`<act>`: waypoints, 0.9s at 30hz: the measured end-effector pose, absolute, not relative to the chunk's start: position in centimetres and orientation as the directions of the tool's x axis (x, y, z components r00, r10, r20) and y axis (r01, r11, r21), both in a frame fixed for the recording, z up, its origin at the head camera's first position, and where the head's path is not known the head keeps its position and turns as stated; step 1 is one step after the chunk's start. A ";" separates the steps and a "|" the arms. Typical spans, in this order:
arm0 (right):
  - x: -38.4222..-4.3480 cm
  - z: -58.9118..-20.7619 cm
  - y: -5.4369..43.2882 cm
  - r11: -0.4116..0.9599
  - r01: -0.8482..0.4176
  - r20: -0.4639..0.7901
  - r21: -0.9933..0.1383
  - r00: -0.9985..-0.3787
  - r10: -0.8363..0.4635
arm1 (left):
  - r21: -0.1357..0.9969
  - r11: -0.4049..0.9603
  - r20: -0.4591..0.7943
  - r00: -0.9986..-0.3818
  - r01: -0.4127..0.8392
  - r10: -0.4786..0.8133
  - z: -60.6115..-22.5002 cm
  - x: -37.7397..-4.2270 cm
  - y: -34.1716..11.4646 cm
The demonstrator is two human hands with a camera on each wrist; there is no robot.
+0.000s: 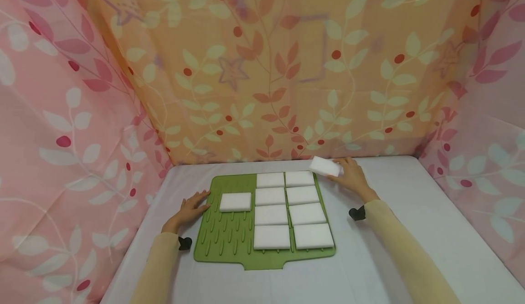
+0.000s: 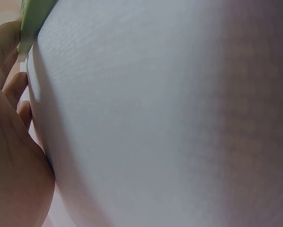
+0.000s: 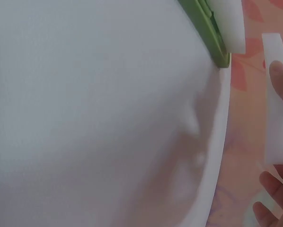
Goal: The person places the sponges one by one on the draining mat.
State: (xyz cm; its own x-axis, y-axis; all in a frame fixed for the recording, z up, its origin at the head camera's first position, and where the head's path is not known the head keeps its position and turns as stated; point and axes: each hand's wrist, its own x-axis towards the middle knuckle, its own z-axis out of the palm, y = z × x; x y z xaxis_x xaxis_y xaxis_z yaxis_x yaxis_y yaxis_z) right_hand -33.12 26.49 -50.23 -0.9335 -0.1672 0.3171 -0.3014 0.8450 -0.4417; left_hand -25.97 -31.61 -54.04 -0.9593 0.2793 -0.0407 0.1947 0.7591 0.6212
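Note:
My right hand (image 1: 352,176) pinches a white sponge block (image 1: 325,166) beyond the far right corner of a green ridged mat (image 1: 229,236). In the right wrist view, the thumb lies on the face of that raised block (image 3: 276,123), clear of the table. My left hand (image 1: 190,211) rests at the mat's left edge with its fingers extended and fingertips right at the rim. Two columns of white blocks cover the mat's right side, among them a near right block (image 1: 313,236). A single block (image 1: 235,202) lies on the left half, apart from the columns.
The table (image 1: 410,249) has a white cover. A floral curtain (image 1: 266,67) stands behind its far edge, with pink floral cloths (image 1: 65,112) at both sides. The mat's tab (image 1: 264,265) points toward me. A dark band piece (image 1: 185,243) sits at each wrist.

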 end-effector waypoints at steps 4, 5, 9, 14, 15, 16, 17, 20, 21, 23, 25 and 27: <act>-33.0 -50.3 25.9 0.836 -0.306 0.316 -0.455 -0.933 -0.169 | 0.613 0.764 -0.040 -0.959 0.199 0.282 -54.3 -26.1 -31.8; -33.0 -50.2 25.7 0.834 -0.309 0.318 -0.457 -0.932 -0.172 | 0.611 0.766 -0.041 -0.959 0.199 0.282 -54.3 -26.1 -31.8; -32.7 -49.9 24.9 0.834 -0.319 0.317 -0.450 -0.930 -0.185 | 0.617 0.762 -0.045 -0.959 0.195 0.281 -54.3 -26.1 -31.8; -32.5 -49.4 23.8 0.835 -0.319 0.306 -0.448 -0.932 -0.192 | 0.619 0.763 -0.048 -0.961 0.187 0.274 -54.2 -26.1 -31.7; -32.4 -49.3 23.5 0.835 -0.319 0.305 -0.449 -0.933 -0.192 | 0.618 0.764 -0.048 -0.961 0.186 0.272 -54.2 -26.0 -31.7; -32.3 -49.2 23.3 0.832 -0.319 0.304 -0.453 -0.933 -0.193 | 0.616 0.765 -0.047 -0.961 0.187 0.272 -54.2 -26.0 -31.7; -32.2 -49.1 23.1 0.831 -0.319 0.301 -0.456 -0.934 -0.193 | 0.615 0.766 -0.046 -0.961 0.188 0.273 -54.2 -26.0 -31.7; -32.1 -48.9 22.4 0.831 -0.325 0.295 -0.451 -0.933 -0.205 | 0.617 0.765 -0.049 -0.961 0.186 0.273 -54.1 -26.0 -31.7; -32.0 -48.8 22.1 0.830 -0.330 0.294 -0.449 -0.932 -0.211 | 0.616 0.765 -0.049 -0.961 0.186 0.273 -54.1 -26.0 -31.6; -31.8 -48.6 21.7 0.830 -0.341 0.292 -0.442 -0.929 -0.227 | 0.616 0.765 -0.049 -0.960 0.187 0.274 -54.1 -26.0 -31.6; -31.7 -48.5 21.3 0.828 -0.357 0.294 -0.433 -0.924 -0.245 | 0.618 0.764 -0.049 -0.961 0.186 0.273 -54.0 -25.9 -31.6; -31.5 -48.5 20.9 0.825 -0.375 0.299 -0.424 -0.917 -0.263 | 0.620 0.762 -0.051 -0.960 0.186 0.276 -53.9 -25.9 -31.5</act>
